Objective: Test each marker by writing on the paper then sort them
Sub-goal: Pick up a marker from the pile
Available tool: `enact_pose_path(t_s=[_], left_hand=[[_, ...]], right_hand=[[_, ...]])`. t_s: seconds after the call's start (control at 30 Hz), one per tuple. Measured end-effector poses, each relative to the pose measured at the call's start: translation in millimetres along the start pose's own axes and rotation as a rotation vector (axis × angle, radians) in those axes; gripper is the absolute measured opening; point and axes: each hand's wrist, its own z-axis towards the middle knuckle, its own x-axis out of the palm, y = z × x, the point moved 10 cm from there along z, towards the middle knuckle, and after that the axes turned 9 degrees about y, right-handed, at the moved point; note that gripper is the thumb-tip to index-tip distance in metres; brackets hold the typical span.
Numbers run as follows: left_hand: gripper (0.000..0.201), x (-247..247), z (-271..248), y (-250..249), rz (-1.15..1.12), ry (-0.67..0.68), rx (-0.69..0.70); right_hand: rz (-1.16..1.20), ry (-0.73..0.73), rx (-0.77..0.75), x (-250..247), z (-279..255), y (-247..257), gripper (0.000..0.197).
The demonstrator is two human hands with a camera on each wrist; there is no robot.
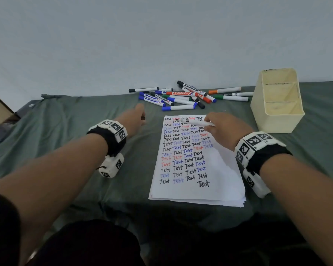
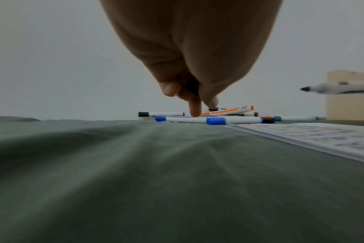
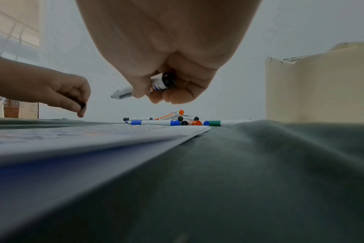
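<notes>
An uncapped black marker (image 1: 198, 123) is being gripped in the right hand (image 1: 222, 126) over the paper (image 1: 197, 160), its cap (image 3: 82, 104) being pinched by the left hand (image 1: 136, 120); a test word is likely being called for next.

Place: a plain indoor room, most likely a home or a makeshift work corner; which one cannot be told.
Surface: a table (image 1: 65, 120) draped in wrinkled grey-green cloth, pushed against the wall.
Wall: bare, pale, unmarked wall (image 1: 161, 35) right behind the table.
Stationery: a heap of whiteboard markers (image 1: 181, 97), a stack of paper (image 1: 198, 169) filled with the word "Test", and a worn cream plastic box (image 1: 277, 100) with compartments.
Background: brown wooden furniture (image 3: 10, 110) low at the room's left edge, blurred.
</notes>
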Motion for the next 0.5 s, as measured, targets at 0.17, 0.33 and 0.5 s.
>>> enact_pose_path(t_s=[0.17,0.33,0.5], left_hand=[[0.024,7,6,18,0.218,0.145,-0.024],[0.038,15,4,25,0.148,0.149,-0.063],[0.042,11,1,26,0.243,0.1,-0.104]], right_hand=[[0.009,-0.02,-0.017,-1,-1,0,0.013],[-0.001,-0.027,-0.016,-3,-2,1,0.013],[0.011,-0.047,-0.008,-4,-1,0,0.018]])
